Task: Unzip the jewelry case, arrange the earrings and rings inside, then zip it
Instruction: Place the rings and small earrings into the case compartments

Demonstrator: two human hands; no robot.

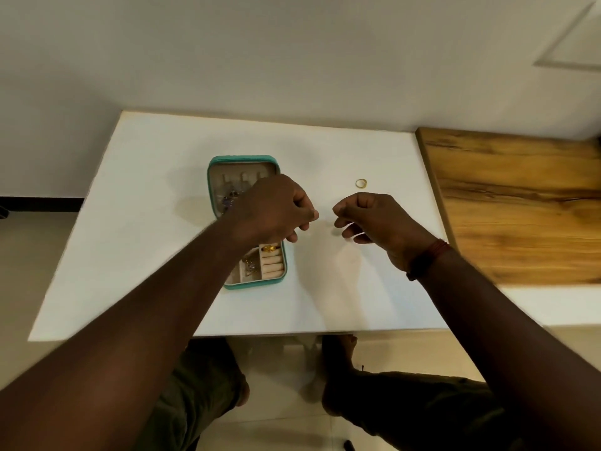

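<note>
Jewelry case (244,157): unzipped, open mid-bench (156,229) w/ pieces (270,248) slotted in; left grip (276,209) above it, right grip (374,219) near, fingers curled (holding sth tiny? cannot tell); gold ring (361,183) lies apart, prob. next in.

Domestic room (a home, by its look), white table (146,206) against pale wall (292,53), wood-grain countertop (520,196) beside, tiled floor (39,255).

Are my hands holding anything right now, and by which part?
Cannot be told. The left hand and right hand both have curled fingers as if pinching, but nothing shows in them. The gold ring lies on the table, untouched.
</note>
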